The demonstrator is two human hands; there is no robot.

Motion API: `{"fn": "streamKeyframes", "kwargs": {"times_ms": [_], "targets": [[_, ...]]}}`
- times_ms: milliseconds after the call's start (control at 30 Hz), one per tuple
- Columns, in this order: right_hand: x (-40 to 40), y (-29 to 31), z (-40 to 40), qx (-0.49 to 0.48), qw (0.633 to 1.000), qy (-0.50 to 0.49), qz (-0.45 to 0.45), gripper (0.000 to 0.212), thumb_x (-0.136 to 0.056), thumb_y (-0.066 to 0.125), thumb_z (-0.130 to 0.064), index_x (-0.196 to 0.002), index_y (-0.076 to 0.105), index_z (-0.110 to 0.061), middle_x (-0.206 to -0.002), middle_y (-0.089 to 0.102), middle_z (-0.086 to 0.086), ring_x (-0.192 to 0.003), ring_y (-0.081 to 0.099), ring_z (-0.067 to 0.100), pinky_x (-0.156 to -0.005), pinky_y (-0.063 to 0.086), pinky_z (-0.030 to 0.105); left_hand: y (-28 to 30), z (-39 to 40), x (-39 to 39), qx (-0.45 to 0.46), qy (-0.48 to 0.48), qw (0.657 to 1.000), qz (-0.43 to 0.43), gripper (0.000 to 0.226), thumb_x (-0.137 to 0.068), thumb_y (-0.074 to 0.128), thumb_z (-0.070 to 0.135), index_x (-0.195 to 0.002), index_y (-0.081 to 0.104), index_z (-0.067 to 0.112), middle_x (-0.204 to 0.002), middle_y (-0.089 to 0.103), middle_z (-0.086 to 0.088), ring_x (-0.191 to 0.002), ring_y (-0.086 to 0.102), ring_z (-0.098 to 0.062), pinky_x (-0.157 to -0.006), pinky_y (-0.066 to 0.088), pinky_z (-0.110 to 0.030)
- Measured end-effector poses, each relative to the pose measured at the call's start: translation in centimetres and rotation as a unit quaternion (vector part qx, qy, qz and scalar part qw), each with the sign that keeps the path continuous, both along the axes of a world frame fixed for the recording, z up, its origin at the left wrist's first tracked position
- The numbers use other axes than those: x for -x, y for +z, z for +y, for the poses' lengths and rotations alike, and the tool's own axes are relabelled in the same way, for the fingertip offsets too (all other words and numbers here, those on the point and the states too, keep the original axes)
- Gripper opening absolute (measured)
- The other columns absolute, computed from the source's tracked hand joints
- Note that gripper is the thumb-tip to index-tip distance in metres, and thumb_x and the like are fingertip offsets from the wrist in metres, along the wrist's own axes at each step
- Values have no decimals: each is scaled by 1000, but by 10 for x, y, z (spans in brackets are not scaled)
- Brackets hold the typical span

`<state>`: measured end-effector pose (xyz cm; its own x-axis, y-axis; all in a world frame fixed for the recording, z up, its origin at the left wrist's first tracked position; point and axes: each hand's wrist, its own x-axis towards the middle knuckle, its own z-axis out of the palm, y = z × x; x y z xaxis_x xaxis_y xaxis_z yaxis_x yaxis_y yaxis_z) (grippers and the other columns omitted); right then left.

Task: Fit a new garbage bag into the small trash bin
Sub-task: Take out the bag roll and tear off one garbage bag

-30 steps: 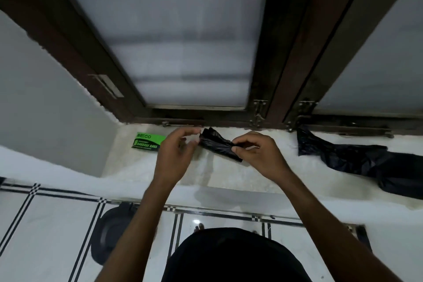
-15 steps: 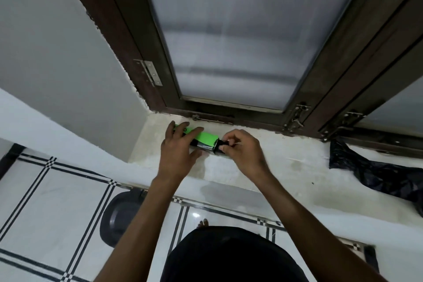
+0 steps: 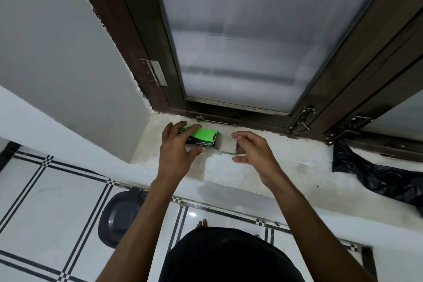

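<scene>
Sill: we find a pale stone window sill below a dark wooden window frame with frosted glass.
Box: we note a green and black garbage bag box lying flat on the sill near its left corner, just in front of the frame; its right end looks open, though we cannot read what is inside.
Left hand: we see the left hand laid over the left part of the box, fingers spread across its top and thumb at its near edge; we take it as a loose grasp on the box.
Right hand: we see the right hand just right of the box and clear of it, fingers curled but parted, holding nothing.
Garbage bag: we record a loose black garbage bag crumpled on the sill at the far right, well apart from both hands.
Trash bin: we observe a small dark grey trash bin on the tiled floor below the sill, to the left of the person's left forearm; its mouth faces up and we see no liner over its rim.
Person: we note dark clothing at the bottom centre and toes showing on the tiles.
Hardware: we note a metal hinge on the left of the frame and latches at its lower right.
</scene>
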<state>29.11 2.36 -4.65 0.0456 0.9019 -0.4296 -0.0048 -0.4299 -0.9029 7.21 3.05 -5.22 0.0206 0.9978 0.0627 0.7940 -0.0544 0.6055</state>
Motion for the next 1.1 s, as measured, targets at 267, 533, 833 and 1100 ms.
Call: {"fn": "streamKeyframes", "kwargs": {"times_ms": [267,533,833,1100], "targets": [[18,15,7,-14,997,16,77,17,-91,65,-5,-107,68,-9,-89,61,8,-75,65,20,-69,60,29,2,0,-1,4,9,1000,-9,63,-75,84,28,-133,63,26,-142,54,-11,-137,37,-39,-111,36,-49],[41,9,12,-50,998,13,37,32,-81,70,9,-104,57,-9,-88,63,9,-78,62,16,-66,58,28,3,-2,-5,5,13,1000,3,64,-75,84,28,-135,61,25,-144,52,-11,-138,35,-39,-109,38,-50],[52,10,10,-53,997,60,-6,36,-92,53,7,-120,48,-15,-108,69,10,-88,65,12,-59,49,12,-1,-7,-3,6,46,993,106,63,-76,82,24,-135,60,30,-147,49,-9,-143,29,-41,-97,47,-60],[21,17,-3,-70,997,14,-44,21,-95,50,-1,-105,63,-13,-98,72,7,-80,67,15,-71,52,26,11,6,10,-21,28,985,170,85,-71,86,34,-146,47,24,-150,42,-16,-147,24,-42,-114,26,-61]]}}
